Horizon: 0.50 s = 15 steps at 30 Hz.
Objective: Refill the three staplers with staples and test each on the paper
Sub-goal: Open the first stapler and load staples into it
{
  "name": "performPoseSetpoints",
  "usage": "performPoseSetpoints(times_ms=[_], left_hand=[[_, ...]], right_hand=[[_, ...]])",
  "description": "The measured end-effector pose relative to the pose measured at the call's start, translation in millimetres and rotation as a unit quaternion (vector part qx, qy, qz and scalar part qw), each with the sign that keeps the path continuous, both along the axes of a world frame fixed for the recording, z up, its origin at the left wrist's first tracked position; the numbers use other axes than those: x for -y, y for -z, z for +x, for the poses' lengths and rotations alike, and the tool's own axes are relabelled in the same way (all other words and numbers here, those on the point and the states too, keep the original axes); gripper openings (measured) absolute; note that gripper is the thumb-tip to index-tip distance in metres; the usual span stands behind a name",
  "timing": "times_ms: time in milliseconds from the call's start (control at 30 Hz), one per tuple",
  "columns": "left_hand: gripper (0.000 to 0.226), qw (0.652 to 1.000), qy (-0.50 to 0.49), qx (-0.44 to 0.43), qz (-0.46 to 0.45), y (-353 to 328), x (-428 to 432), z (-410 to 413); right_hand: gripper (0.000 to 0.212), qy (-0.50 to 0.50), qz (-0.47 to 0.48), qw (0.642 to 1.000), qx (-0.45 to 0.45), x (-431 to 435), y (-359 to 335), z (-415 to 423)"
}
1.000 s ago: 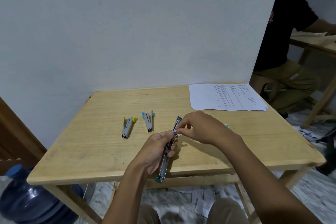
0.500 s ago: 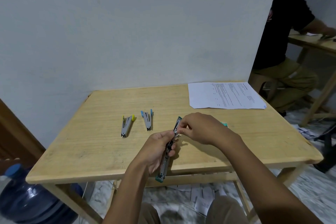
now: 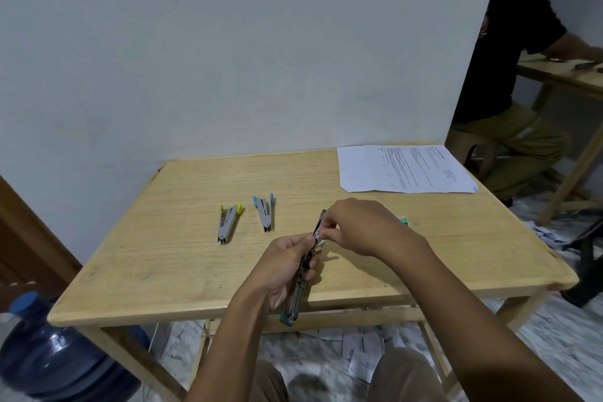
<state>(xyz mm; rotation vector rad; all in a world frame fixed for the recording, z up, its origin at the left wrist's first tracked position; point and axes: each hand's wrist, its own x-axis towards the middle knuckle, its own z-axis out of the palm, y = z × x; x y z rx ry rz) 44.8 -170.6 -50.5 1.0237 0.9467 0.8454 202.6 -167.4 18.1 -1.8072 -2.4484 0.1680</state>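
A person's two bare forearms reach in from the bottom edge over a light wooden table [image 3: 163, 287]. Nearest, the left hand [image 3: 280, 271] wraps around the middle of a green-ended stapler [image 3: 301, 277], swung fully open into one long strip that hangs past the table's front edge. The right hand [image 3: 355, 227] pinches with its fingertips [image 3: 321, 233] at the upper half of that stapler; whatever small thing it holds there is too tiny and blurred to make out. Just behind the right wrist, a small green box [image 3: 404, 220] shows only one corner (the rest is hidden by the hand, and any label cannot be read). Farther left on the tabletop lie a stapler with yellow tips [image 3: 227, 223] and a stapler with blue tips [image 3: 265, 212], both splayed open, side by side but apart. At the far right corner lies a printed sheet of paper [image 3: 401, 168]; its lines of text are too small to read. Beyond the table stands a plain pale wall [image 3: 228, 42]. A blue water jug [image 3: 55, 356] sits on the floor at lower left, cut off by the frame. At far right, another person [image 3: 509, 75] sits at a second table, partly out of view.
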Motion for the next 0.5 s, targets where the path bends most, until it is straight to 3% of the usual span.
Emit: performPoseSetpoints(times_ms=[500], left_hand=[[0.026,0.996,0.016,0.072,-0.046,-2.0,3.9,-5.5]], right_hand=[[0.007,0.041,-0.006,0.973,-0.229,-4.0,17.4,5.4]])
